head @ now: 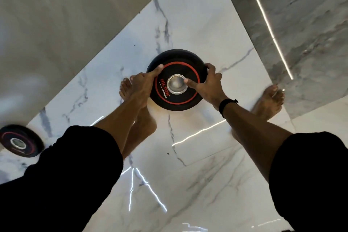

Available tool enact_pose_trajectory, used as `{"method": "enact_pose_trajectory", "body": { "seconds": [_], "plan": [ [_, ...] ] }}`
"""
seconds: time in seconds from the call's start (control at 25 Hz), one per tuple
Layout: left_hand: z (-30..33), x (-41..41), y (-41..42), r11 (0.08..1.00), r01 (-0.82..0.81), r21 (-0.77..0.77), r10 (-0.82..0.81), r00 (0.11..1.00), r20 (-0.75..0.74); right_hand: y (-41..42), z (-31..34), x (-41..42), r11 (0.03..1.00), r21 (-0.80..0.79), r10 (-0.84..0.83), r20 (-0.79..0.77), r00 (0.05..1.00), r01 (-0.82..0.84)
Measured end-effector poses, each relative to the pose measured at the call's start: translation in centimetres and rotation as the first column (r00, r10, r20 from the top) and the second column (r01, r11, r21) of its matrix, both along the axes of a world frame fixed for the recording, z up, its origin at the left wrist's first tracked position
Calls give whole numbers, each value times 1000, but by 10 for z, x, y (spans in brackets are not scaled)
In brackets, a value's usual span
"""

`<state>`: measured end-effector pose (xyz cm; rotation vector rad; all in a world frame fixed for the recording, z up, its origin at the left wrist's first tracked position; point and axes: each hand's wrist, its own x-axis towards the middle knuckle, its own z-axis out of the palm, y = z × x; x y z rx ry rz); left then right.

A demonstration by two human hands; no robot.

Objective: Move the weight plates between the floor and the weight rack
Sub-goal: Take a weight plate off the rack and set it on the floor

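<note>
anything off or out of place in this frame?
Nothing damaged or spilled. One oddity: a second weight plate lies flat on the marble floor at far left, no rack in view. Both hands, left hand and right hand, grip the weight plate right above bare feet.

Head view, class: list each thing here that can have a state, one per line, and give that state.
Weight plate: flat, logo face up, gripped at both sides; whether it touches the floor cannot be told.
Left hand: fingers curled over the plate's left rim.
Right hand: fingers curled over the right rim, thumb by the steel hub.
Second weight plate: lying flat on the floor, untouched.
Wristband: worn on the right wrist.
</note>
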<state>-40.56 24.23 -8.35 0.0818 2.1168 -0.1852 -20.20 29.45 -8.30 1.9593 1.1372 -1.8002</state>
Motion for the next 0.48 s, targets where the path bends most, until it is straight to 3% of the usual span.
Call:
{"method": "enact_pose_trajectory", "body": {
  "seconds": [0.24,0.36,0.48],
  "plan": [
    [25,3,25,998,56,34,-58,997,57,10,-8,8,981,-59,-180,42,983,182],
    [18,0,27,993,-75,86,62,988,141,17,-16,10,943,-155,-284,92,954,295],
    [9,1,27,978,-125,166,90,974,206,17,-19,11,841,-293,-461,50,886,455]
  ]
}}
